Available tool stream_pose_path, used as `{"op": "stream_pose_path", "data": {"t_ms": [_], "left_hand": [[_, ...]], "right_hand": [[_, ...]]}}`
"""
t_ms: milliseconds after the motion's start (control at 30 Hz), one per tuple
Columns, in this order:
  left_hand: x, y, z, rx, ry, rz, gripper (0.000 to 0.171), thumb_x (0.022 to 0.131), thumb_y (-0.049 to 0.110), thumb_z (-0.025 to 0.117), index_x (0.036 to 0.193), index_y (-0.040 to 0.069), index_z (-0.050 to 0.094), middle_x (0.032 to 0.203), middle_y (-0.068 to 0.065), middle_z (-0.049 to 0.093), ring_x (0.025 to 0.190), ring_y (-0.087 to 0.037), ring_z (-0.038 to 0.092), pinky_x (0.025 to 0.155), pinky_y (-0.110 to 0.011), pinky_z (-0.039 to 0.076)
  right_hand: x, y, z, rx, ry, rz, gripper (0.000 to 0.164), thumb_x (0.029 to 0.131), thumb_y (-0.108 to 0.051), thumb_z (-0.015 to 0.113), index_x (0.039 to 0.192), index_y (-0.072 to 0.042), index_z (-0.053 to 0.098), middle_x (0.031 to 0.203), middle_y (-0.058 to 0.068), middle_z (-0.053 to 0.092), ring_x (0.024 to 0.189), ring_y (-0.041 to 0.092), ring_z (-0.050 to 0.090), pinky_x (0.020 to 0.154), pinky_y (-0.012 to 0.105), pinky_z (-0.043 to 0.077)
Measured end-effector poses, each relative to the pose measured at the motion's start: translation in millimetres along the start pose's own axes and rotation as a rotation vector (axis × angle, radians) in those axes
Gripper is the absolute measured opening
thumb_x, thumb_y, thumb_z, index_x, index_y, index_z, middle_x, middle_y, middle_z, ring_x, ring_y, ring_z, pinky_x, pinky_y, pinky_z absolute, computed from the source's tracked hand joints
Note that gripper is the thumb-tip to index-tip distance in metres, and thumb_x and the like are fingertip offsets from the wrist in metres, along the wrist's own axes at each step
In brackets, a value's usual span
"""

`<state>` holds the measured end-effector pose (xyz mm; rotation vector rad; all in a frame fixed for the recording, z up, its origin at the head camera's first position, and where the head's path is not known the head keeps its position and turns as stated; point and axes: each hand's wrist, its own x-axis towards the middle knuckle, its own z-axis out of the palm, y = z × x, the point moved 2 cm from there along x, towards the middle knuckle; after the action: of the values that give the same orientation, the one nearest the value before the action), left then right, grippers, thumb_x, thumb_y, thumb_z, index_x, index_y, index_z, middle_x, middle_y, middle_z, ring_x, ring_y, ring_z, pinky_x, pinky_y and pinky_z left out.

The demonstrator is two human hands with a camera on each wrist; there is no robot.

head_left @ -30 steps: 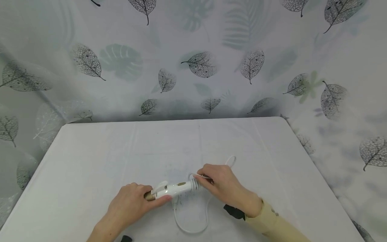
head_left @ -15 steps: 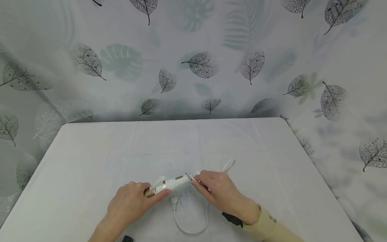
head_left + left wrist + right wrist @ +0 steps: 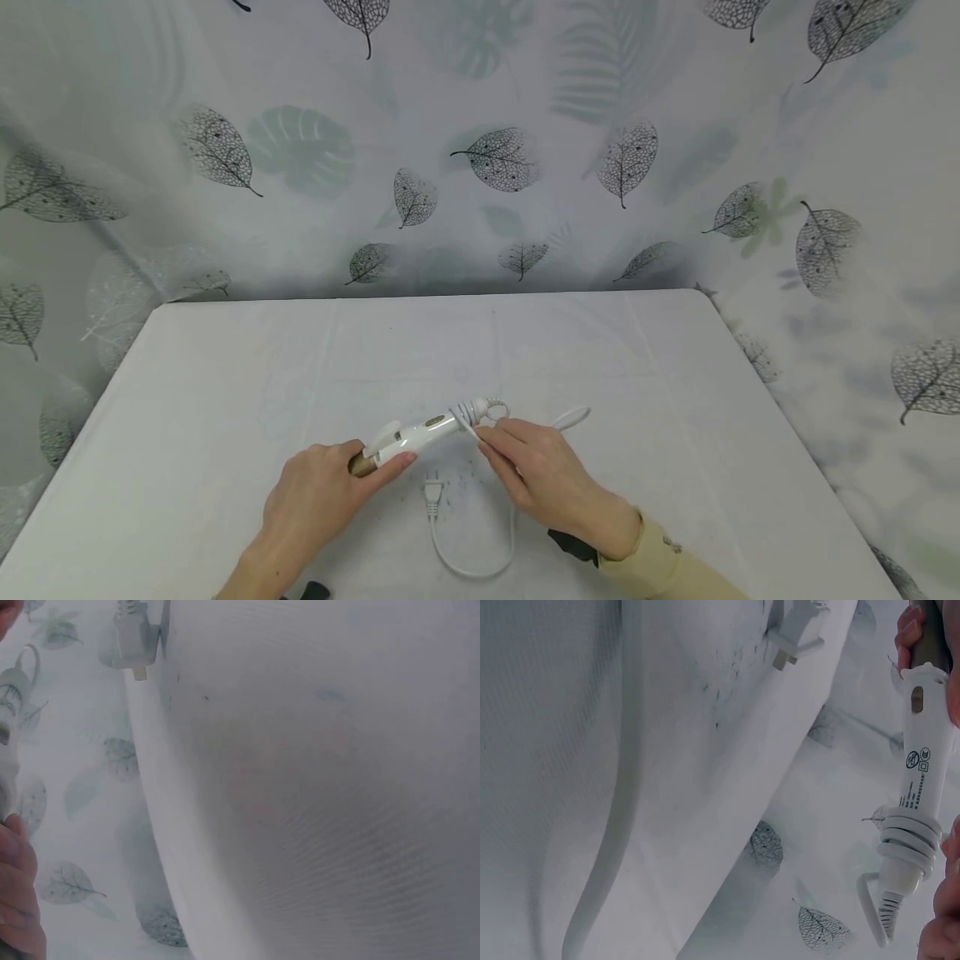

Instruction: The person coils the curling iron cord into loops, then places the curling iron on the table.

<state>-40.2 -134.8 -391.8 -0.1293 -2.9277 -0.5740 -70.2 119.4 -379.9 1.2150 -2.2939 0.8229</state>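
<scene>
Several coils (image 3: 909, 823) of white cord (image 3: 630, 735) ring the curling iron (image 3: 420, 435), up above the desk (image 3: 600, 358), midway between its side edges! Left hand (image 3: 318, 496) grips the iron's gold end (image 3: 362, 465), right hand (image 3: 555, 479) pinches the cord, and the plug (image 3: 432, 492) lies farther from the far edge.

Head view: from above, looking forward and down across the broad white table (image 3: 345, 358) to the pale leaf-printed sheet (image 3: 480, 100) behind. Left and right wrist views: close range, table edge running steeply through each frame; both share the white two-pronged plug (image 3: 135, 637) and white-and-gold tubular appliance (image 3: 924, 742).
</scene>
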Motion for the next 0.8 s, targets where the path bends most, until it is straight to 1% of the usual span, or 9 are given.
{"op": "stream_pose_path", "data": {"t_ms": [133,233,467,667,733,800], "left_hand": [[0.4,-0.4,0.6,-0.022,-0.007,-0.037,0.062,0.074,0.074,0.056,0.053,0.018,0.037,0.049,0.009,0.021,0.042,-0.006,0.026,0.040,-0.024,0.022],[0.5,-0.2,0.7,-0.029,-0.002,-0.050,0.063,0.074,0.074,0.056,0.053,0.018,0.037,0.049,0.009,0.022,0.042,-0.007,0.026,0.040,-0.024,0.022],[0.5,2.5,-0.9,-0.016,0.010,-0.043,0.062,0.075,0.073,0.056,0.054,0.017,0.038,0.049,0.008,0.023,0.042,-0.008,0.028,0.040,-0.025,0.023],[1.4,2.8,-0.6,-0.007,0.034,-0.032,0.062,0.074,0.073,0.057,0.054,0.017,0.038,0.048,0.008,0.024,0.041,-0.008,0.028,0.039,-0.025,0.023],[2.1,2.1,0.1,-0.002,0.048,-0.026,0.061,0.074,0.071,0.060,0.054,0.017,0.038,0.048,0.008,0.023,0.040,-0.008,0.028,0.039,-0.025,0.022],[2.8,1.1,0.9,0.007,0.067,-0.020,0.060,0.074,0.069,0.061,0.054,0.018,0.038,0.048,0.008,0.023,0.040,-0.008,0.027,0.038,-0.025,0.022]], "right_hand": [[-0.9,0.2,0.4,0.009,0.035,-0.004,0.013,0.091,-0.010,0.060,0.100,-0.006,0.069,0.073,-0.006,0.054,0.058,0.001,0.040,0.053,0.008,0.032],[-1.4,0.0,0.4,-0.006,0.051,-0.005,0.013,0.090,-0.011,0.062,0.099,-0.006,0.070,0.073,-0.006,0.058,0.058,0.001,0.041,0.052,0.009,0.033],[-1.9,-0.8,0.6,-0.026,0.097,0.005,0.013,0.085,-0.011,0.068,0.097,-0.008,0.072,0.070,-0.006,0.062,0.054,0.000,0.043,0.051,0.010,0.034],[-4.1,-1.8,0.5,-0.029,0.171,0.013,0.015,0.080,-0.012,0.074,0.094,-0.009,0.074,0.070,-0.006,0.066,0.053,-0.001,0.046,0.050,0.010,0.035],[-4.8,-1.9,0.3,-0.019,0.173,0.007,0.016,0.080,-0.011,0.074,0.095,-0.009,0.074,0.072,-0.006,0.067,0.054,-0.001,0.047,0.051,0.010,0.036],[-6.1,-1.7,0.5,0.006,0.137,0.007,0.017,0.082,-0.010,0.072,0.098,-0.008,0.072,0.077,-0.004,0.068,0.057,-0.001,0.050,0.053,0.010,0.037]]}}
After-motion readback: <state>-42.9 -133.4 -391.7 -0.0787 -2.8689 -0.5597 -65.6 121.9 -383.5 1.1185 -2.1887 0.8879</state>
